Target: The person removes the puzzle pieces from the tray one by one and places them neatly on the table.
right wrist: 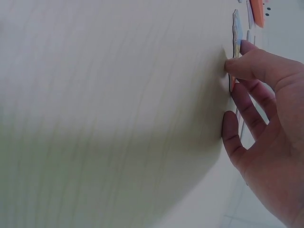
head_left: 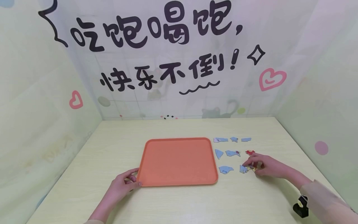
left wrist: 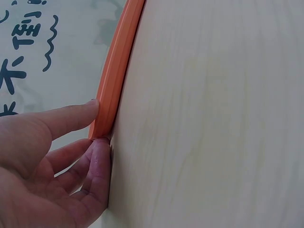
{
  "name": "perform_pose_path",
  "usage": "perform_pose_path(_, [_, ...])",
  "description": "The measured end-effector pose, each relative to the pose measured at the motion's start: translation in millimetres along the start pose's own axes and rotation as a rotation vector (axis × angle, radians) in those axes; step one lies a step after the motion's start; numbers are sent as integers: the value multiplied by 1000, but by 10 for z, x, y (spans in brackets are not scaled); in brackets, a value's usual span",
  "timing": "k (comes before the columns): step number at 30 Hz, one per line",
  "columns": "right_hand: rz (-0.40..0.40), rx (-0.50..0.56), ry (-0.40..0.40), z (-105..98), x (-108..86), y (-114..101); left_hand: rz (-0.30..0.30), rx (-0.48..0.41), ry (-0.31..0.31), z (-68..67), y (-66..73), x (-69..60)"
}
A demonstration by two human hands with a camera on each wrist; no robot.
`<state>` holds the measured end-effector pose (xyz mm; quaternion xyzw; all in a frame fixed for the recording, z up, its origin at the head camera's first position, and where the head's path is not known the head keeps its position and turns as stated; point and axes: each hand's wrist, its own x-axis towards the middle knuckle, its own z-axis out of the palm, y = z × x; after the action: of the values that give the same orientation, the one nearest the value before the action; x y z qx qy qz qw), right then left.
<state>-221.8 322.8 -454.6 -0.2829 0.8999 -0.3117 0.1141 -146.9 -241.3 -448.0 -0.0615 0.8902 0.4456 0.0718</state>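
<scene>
An orange tray (head_left: 177,163) lies flat on the table. My left hand (head_left: 123,184) grips its near left corner; in the left wrist view the thumb (left wrist: 78,116) presses the rim and the fingers curl against the corner. Right of the tray, my right hand (head_left: 267,166) pinches a blue and yellow puzzle piece (right wrist: 236,40) between thumb and fingers, low at the tabletop. The fingers partly cover that piece in the head view. Just beyond the hand lies a red puzzle piece (head_left: 250,152).
Several blue puzzle pieces lie in loose rows beside the tray, among them a triangular piece (head_left: 219,154) and a long piece (head_left: 233,153). A small black object (head_left: 301,209) shows beside the right sleeve (head_left: 325,199). Printed curtains (head_left: 179,102) border the table (head_left: 123,133).
</scene>
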Motion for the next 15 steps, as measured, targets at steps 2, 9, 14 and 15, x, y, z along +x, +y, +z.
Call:
perform_pose_path(2, [4, 7, 0, -2, -3, -8, 0, -1, -2, 1, -4, 5])
perform_pose_path(9, [13, 13, -7, -12, -12, -22, 3, 7, 10, 3, -15, 15])
perform_pose_path(14, [17, 8, -13, -9, -13, -10, -2, -2, 7, 1, -16, 5])
perform_pose_path(15, [11, 7, -12, -9, -13, -6, -2, -4, 7, 1, -16, 4])
